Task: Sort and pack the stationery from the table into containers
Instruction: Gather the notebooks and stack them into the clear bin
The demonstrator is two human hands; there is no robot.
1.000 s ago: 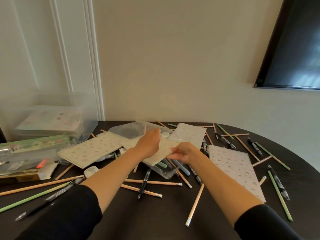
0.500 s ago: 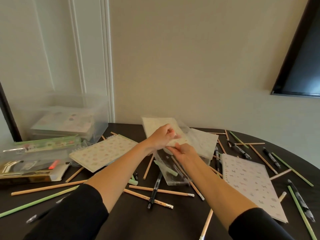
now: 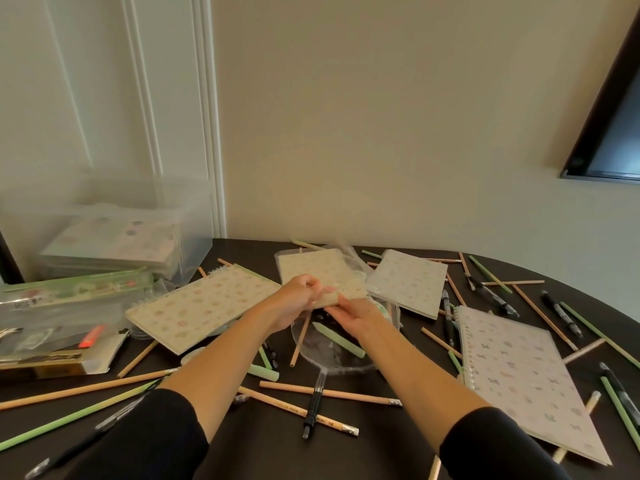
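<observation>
Both hands hold a small cream patterned notebook [image 3: 320,271] lifted and tilted above the table's middle. My left hand [image 3: 298,296] pinches its near edge from the left; my right hand [image 3: 356,315] grips the same edge from below on the right. Under them lies a clear plastic pouch [image 3: 332,351] with a green marker [image 3: 337,339] and a wooden pencil [image 3: 300,337] on it. Other patterned notebooks lie flat: a cream one [image 3: 204,304] at left, a pale one [image 3: 408,282] behind, a large one [image 3: 523,382] at right.
A clear storage bin [image 3: 104,230] holding notebooks stands at back left, with clear packaged stationery boxes [image 3: 62,306] in front of it. Several wooden pencils [image 3: 329,393], green pencils [image 3: 72,419] and black pens [image 3: 315,403] are scattered over the dark table [image 3: 346,455]. The wall is close behind.
The small notebook has come further up off the pile and tilted towards me. Both hands stayed on its near edge. The camera has turned slightly left.
</observation>
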